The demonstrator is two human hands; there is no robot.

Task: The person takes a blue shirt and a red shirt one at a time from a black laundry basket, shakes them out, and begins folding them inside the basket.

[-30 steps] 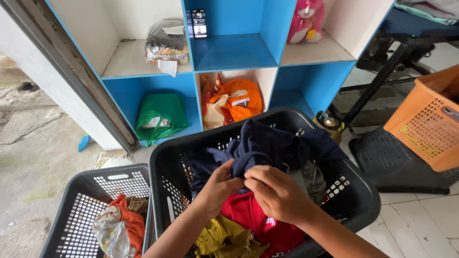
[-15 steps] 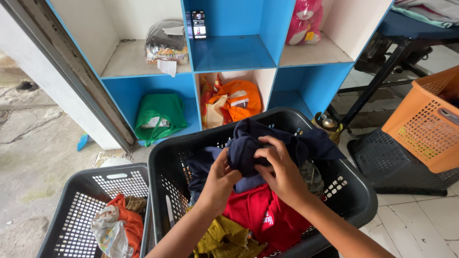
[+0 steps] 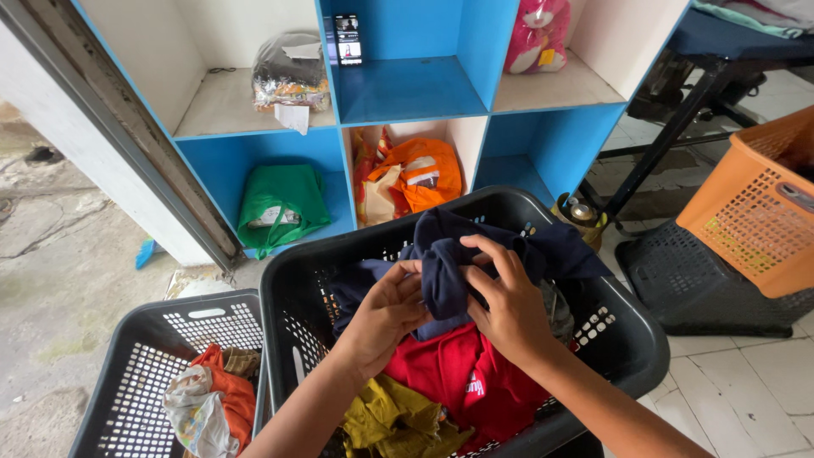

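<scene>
The navy garment (image 3: 449, 263) is soft matt cloth, as are the red top (image 3: 458, 377) and olive piece (image 3: 398, 416) beneath. The black laundry basket (image 3: 627, 339) is perforated plastic with a slight sheen — the orange one (image 3: 755, 203), far right, likewise. The floor (image 3: 51, 305) on the left looks rough.

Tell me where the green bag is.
In the head view, the green bag sits upper left in the lower-left blue cubby of the shelf, beside the orange bag, behind the black basket.

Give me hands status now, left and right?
Left hand: closed, gripping the navy garment over the black basket.
Right hand: closed on the same navy garment.
</scene>
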